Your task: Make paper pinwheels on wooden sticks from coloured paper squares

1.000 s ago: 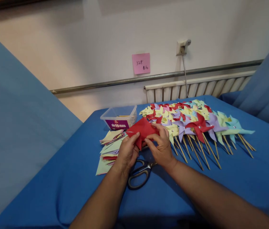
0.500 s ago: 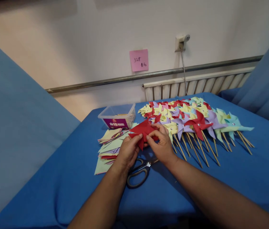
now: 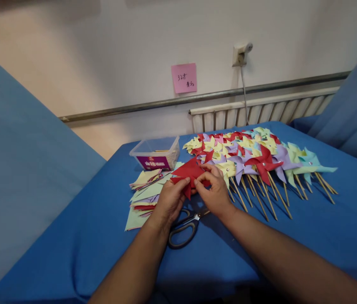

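A piece of red paper (image 3: 188, 169), cut and partly folded into pinwheel points, is held up over the blue-covered table. My left hand (image 3: 172, 198) pinches its lower left part, thumb on top. On the paper's right side, my right hand (image 3: 214, 189) grips with thumb and fingers, the thumb near the paper's middle. Below my hands lies a pair of scissors (image 3: 183, 230) with dark handles, its blades partly hidden by my right hand. Left of my left hand is a stack of coloured paper sheets (image 3: 143, 192) in green, yellow, purple and red.
Many paper pinwheels on wooden sticks (image 3: 262, 164) cover the table's right and back. A clear plastic box (image 3: 156, 156) with a purple label holds thin sticks behind the paper stack. Blue curtains (image 3: 23, 169) hang at both sides. A radiator (image 3: 267, 105) and metal rail run along the wall.
The red paper's upper right point has turned down or folded inward slightly between my fingers. Both hands stay in nearly the same place.
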`<state>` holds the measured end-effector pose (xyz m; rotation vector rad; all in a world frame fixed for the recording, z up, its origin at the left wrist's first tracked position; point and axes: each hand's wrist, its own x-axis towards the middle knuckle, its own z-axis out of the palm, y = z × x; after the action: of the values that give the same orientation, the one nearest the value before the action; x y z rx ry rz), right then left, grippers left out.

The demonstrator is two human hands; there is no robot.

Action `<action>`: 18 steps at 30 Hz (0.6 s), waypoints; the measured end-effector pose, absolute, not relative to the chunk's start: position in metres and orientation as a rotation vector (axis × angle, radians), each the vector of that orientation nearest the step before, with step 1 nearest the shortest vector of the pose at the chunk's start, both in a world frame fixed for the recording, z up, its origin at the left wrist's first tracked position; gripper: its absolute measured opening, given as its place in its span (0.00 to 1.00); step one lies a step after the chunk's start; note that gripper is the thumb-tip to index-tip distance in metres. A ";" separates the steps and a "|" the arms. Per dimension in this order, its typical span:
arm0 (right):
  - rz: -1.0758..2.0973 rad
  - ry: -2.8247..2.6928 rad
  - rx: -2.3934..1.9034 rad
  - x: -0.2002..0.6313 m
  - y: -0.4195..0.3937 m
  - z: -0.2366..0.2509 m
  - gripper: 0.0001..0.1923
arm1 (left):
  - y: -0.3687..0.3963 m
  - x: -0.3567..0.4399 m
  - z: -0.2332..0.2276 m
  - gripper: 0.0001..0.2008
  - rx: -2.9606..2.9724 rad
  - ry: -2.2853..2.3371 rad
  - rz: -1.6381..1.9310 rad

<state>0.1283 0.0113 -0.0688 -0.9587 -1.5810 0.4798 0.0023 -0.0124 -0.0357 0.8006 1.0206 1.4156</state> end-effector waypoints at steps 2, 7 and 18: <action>0.485 -1.578 -0.968 0.128 0.011 -0.069 0.06 | -0.012 0.002 -0.036 0.14 0.813 1.014 1.417; 0.494 -1.577 -0.974 0.127 0.011 -0.070 0.07 | -0.011 0.002 -0.038 0.12 0.844 1.016 1.427; 0.584 -1.521 -0.943 0.126 0.012 -0.070 0.03 | -0.010 0.001 -0.038 0.11 0.892 1.184 1.426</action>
<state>0.1258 0.0119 -0.0705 -0.9432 -1.5211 0.5844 0.0005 -0.0100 -0.0382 0.8922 1.1843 1.4259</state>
